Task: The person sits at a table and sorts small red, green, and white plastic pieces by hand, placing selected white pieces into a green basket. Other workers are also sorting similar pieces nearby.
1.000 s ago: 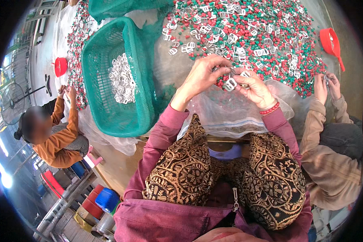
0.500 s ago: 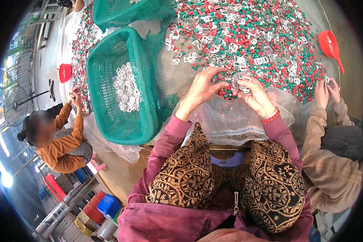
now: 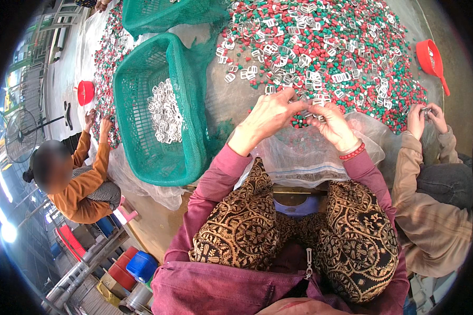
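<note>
Table [image 3: 223, 86], baskets and heap lie much as half a second ago; the change is at my hands. Left hand [image 3: 268, 118] has closed in toward the right hand [image 3: 333, 126], its finger and thumb pinched beside the other's fingertips; I judge the piece is being worked close, not laid down. My right fingers clamp a pale buckle [image 3: 307, 102] over the near edge of the heap [image 3: 294, 44]; what the left grips is hidden, so cannot tell. Counts, big to small: one table before me; two co-workers, one in orange-brown sleeves [image 3: 81, 197] to my left, one in tan [image 3: 431, 231] to my right; two green netted baskets, the near one [image 3: 176, 60] with a pile of white buckles [image 3: 165, 113] in it, the far one [image 3: 160, 21] cut off by the top edge; two red vessels, a handled pan [image 3: 424, 56] right, a bowl [image 3: 84, 94] left; my two hands; one red bracelet [image 3: 352, 151], right wrist; loose buckles on the heap, too many to count; red, green and white bits among them, beyond counting.
</note>
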Demonstrator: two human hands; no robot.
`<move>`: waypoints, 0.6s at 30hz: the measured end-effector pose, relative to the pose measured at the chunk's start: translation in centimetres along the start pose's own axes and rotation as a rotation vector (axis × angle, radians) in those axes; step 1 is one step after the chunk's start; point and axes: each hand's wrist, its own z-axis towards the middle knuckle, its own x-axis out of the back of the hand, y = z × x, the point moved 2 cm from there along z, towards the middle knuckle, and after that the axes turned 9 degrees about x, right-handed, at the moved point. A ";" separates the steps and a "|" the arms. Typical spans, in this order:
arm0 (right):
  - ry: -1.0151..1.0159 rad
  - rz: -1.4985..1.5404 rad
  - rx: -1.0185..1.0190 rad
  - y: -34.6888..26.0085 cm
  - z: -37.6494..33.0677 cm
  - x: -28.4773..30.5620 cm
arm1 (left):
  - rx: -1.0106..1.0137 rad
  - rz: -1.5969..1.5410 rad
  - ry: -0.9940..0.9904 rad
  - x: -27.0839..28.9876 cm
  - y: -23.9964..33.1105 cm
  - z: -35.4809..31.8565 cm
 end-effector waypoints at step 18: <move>0.014 -0.015 0.004 0.7 -0.3 -0.8 | 0.288 -0.792 -0.343 -1.1 -3.6 0.3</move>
